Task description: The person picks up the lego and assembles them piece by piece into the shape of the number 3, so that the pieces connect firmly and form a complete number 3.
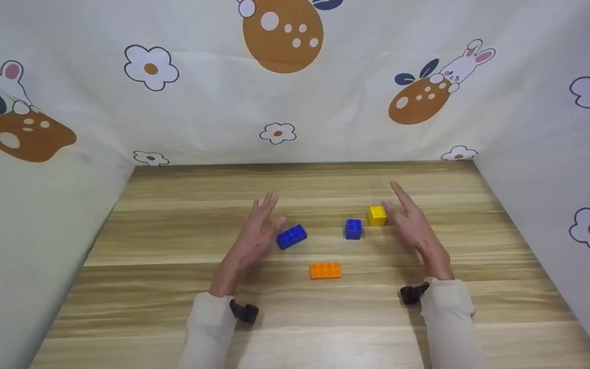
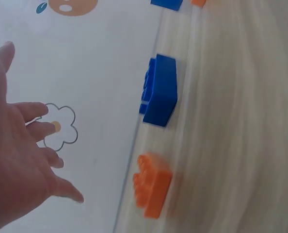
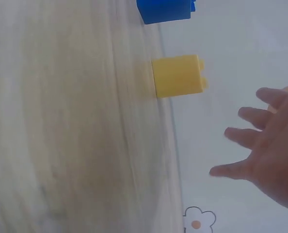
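The left hand (image 1: 254, 238) hovers over the wooden table (image 1: 172, 287) with its fingers straight and spread, holding nothing; the right hand (image 1: 414, 225) is raised the same way on the other side, fingers straight and relaxed, also holding nothing; the two hands are well apart, palms turned toward each other, with the bricks between them. The long blue brick (image 1: 291, 237) lies just beside the left hand, near its thumb; its long axis runs left to right and is a little tilted, so the right end points away from the person; the studs face up. The yellow brick (image 1: 377, 215) stands just beside the right hand, close to its fingers, and from the head view I cannot tell if they touch; in the right wrist view it seems apart from the fingers (image 3: 241, 133). The small blue brick (image 1: 353, 228) is just left of the yellow one; the orange brick (image 1: 325, 270) lies nearer to the person, between both hands, its long axis going left to right. A printed cloth (image 1: 295, 77) with flowers and rabbits stands behind and at both sides of the table.
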A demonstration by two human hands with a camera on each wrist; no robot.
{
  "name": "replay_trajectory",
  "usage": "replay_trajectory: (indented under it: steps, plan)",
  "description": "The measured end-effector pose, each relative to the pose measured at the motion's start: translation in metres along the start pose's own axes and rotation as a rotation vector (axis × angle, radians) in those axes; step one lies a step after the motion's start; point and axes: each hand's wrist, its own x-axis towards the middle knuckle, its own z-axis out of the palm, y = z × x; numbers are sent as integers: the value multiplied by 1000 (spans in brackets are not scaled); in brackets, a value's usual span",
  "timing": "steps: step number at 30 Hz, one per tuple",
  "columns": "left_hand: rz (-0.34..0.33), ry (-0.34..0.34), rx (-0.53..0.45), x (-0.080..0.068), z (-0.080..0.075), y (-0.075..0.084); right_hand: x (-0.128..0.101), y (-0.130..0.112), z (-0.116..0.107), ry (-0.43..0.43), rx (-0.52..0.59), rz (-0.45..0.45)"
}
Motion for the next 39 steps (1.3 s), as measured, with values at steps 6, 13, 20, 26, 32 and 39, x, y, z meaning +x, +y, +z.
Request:
replay_trajectory:
  steps: [6,13,20,26,32,39]
  plan:
    - [-12,9,-137,-2,15,1,1,0,5,43,190,-71]
    - [1,-1,-129,-4,31,10,3,5,3,26,382,-35]
    - [-10,-128,-130,-6,43,15,9,11,4,25,440,65]
    - [-23,-248,-176,-7,54,13,11,16,6,-52,423,110]
    - [-94,-342,-210,-6,55,7,8,19,4,-128,387,161]
    - [-67,-403,-208,-5,56,1,13,24,6,-137,412,196]
